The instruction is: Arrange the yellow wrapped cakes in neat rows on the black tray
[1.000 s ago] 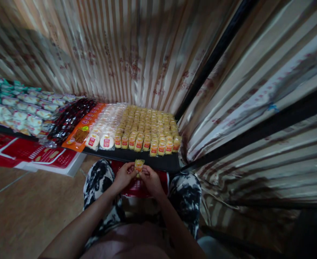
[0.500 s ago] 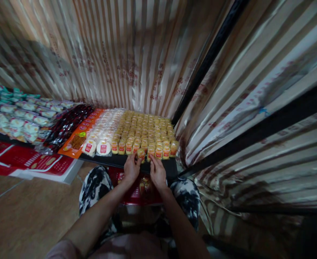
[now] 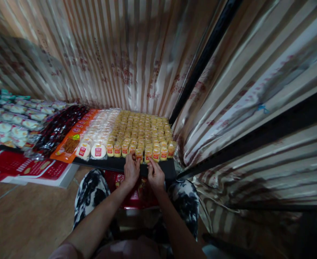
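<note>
Both hands are at the front edge of a black shelf (image 3: 115, 164) covered with rows of small yellow snack packets (image 3: 143, 131). My left hand (image 3: 131, 169) and my right hand (image 3: 155, 173) pinch one yellow packet (image 3: 140, 155) between their fingertips, in line with the front row. The fingers are curled together around it. To the left of that row lie round white packets with red labels (image 3: 98, 150).
Orange packets (image 3: 71, 141), dark red packets (image 3: 58, 127) and white-green packets (image 3: 9, 122) lie further left. Red boxes (image 3: 26, 167) sit on the wooden floor (image 3: 26, 216). A red box (image 3: 132, 194) is between my knees. Striped curtain (image 3: 120, 54) and black posts (image 3: 201, 61) close off the back and right.
One second ago both hands held the yellow packet over my lap. They have moved forward and up to the shelf's front row, still on the packet.
</note>
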A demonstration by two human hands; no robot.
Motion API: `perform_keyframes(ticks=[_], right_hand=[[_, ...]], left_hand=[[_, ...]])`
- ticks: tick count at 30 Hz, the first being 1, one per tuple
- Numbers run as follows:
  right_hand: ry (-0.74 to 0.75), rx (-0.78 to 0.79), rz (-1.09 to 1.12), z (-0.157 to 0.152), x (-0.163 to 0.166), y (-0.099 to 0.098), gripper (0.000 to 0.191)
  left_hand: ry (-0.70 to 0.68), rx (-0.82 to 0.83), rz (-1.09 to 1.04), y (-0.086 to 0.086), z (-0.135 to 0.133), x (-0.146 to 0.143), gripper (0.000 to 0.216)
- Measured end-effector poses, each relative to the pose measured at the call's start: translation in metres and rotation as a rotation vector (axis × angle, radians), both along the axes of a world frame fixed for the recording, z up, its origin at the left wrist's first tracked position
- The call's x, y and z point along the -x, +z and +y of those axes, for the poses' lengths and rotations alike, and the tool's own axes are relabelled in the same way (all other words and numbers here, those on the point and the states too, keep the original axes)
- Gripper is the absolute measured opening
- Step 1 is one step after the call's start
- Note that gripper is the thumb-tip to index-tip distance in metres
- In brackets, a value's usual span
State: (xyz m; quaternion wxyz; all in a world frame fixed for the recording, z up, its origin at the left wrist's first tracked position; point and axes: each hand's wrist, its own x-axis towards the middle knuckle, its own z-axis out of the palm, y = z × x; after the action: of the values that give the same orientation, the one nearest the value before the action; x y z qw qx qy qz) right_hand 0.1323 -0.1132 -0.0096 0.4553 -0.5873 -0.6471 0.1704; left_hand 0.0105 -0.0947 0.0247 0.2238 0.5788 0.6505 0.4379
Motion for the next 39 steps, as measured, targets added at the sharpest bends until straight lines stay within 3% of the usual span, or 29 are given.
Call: perform_keyframes(ticks=[8,14,22,29,35,39], right_hand=[[-0.026,0.004,-0.044,-0.001,0.002,0.004,0.041],[0.004,0.022,-0.041,0.000,0.000,0.004,0.043],[0.012,0.023,-0.047,-0.001,0.003,0.008,0.043],[0.092,-0.046,-0.034,-0.005,-0.001,0.010,0.038],[0.232,-0.048,-0.051,-0.030,0.014,0.013,0.032],[0.319,0.192,-0.121,-0.047,0.037,-0.012,0.028]], left_hand=[[-0.059,-0.030,-0.074,-0.017,0.006,0.002,0.025],[-0.127,-0.157,-0.009,-0.036,0.013,0.004,0.024],[-0.137,-0.144,0.071,-0.037,0.012,0.002,0.030],[-0.130,-0.138,-0.015,-0.035,0.010,0.007,0.050],[-0.149,-0.188,0.021,-0.026,-0.020,0.024,0.025],[-0.130,0.017,0.023,-0.050,-0.059,0.036,0.021]])
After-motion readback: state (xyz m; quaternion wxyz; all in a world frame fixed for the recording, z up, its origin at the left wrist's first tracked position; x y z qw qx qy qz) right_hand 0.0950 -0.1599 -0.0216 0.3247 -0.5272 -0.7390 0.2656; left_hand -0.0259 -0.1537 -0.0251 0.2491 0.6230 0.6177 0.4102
